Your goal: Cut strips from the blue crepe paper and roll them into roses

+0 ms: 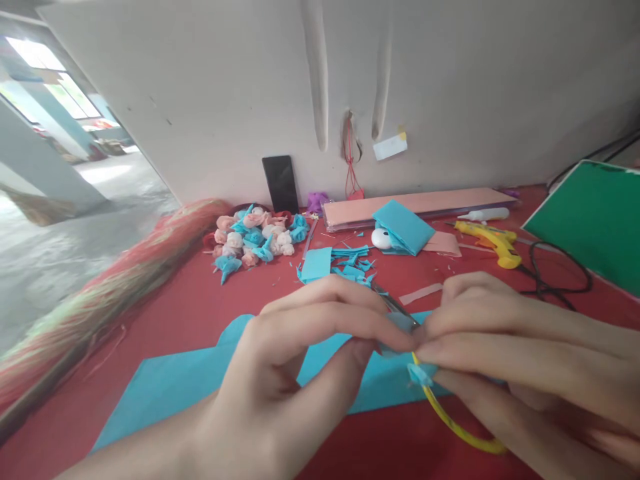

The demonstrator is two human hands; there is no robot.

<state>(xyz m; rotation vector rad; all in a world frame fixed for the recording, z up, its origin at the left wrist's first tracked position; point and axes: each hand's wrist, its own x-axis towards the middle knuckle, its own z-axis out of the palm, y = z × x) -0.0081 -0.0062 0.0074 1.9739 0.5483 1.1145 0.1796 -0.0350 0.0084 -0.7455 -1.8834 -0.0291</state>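
Observation:
My left hand [310,360] is closed at the centre, its thumb and fingertips pressed together on something I cannot make out. My right hand [520,360] comes in from the right, its fingertips meeting those of my left hand. It pinches at a small blue paper piece [421,375] on a yellow curved strip [463,433], which hangs below the fingers. Part of a metal tool [395,305] shows behind the fingertips. Blue paper [175,377] lies flat beneath both hands.
A pile of pink, white and blue paper flowers [255,233] lies at the back left, near a black phone [281,183]. Blue scraps [355,267], a folded blue stack [404,227], a yellow glue gun [493,241] and a green board [590,220] stretch rightward.

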